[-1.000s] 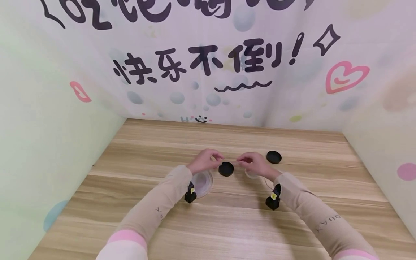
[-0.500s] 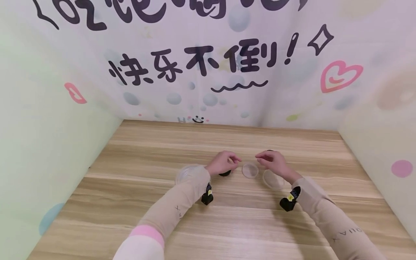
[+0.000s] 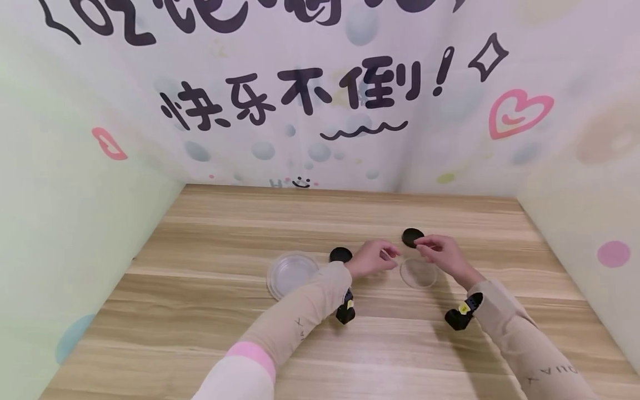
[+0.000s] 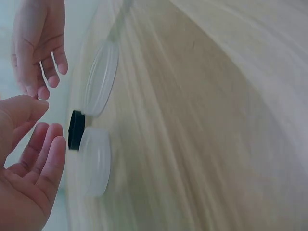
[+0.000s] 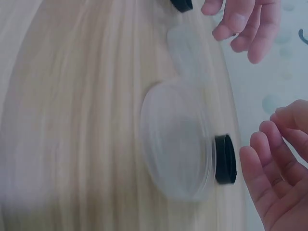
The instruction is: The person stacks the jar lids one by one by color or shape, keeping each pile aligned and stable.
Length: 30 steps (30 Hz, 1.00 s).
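My left hand hovers over the table with fingers loosely bent, nothing visible between them. Below it lies a small clear round dish, hidden from the head view. A black round cap sits just left of that hand. To the right, my right hand is also raised, its fingers relaxed and no held thing visible. Its fingertips overlap a second black cap in the head view, but the right wrist view shows them apart. Near its fingers is a larger clear round dish.
At the left, by my left sleeve, lies a wide clear round dish with a raised rim. The wooden tabletop meets a printed cloth wall at the back and pale walls on both sides.
Both hands have moved right. The left has passed the left black cap and now covers the small dish. The wide left dish has come into fuller view, and the dishes and caps appear to stay put.
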Available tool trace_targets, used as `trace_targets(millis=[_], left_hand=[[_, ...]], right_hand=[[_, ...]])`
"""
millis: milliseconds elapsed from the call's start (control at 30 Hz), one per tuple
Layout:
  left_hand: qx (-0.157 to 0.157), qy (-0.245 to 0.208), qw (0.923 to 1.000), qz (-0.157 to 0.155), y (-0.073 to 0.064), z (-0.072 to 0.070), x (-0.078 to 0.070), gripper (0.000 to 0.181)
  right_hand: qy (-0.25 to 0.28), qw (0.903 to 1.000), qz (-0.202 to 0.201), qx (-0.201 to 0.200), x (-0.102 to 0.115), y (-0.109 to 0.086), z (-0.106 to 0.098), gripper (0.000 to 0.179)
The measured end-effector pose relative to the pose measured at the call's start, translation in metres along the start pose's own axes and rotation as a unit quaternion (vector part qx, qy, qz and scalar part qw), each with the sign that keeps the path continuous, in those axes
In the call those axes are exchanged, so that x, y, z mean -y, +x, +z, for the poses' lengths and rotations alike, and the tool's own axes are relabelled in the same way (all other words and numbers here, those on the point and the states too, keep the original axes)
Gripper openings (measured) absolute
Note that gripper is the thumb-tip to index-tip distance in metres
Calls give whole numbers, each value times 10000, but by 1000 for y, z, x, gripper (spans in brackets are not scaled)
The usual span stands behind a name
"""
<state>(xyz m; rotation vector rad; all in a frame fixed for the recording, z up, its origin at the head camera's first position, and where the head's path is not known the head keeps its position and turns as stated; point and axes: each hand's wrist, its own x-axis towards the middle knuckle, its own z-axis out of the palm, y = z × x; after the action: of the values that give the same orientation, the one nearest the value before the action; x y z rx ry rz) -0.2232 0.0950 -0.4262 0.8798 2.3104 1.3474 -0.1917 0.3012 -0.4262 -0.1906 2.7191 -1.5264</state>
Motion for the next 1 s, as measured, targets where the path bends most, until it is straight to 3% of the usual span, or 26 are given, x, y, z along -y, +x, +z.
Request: trace_targets(millis=[367,567,1000], left_hand=[[-282,-546,9979,-222,11,19,0,33],[-429,-436,9978,-272,19,24,0,35],[-200,-327,9986,-356,27,35,-5,38]], right_hand=[[-395,9986,282,-209,-20,-15,-13,29],[-385,9981,463,-156,-28,-18,-14,27],[-101,9969,769,129,-34,-21,-14,29]])
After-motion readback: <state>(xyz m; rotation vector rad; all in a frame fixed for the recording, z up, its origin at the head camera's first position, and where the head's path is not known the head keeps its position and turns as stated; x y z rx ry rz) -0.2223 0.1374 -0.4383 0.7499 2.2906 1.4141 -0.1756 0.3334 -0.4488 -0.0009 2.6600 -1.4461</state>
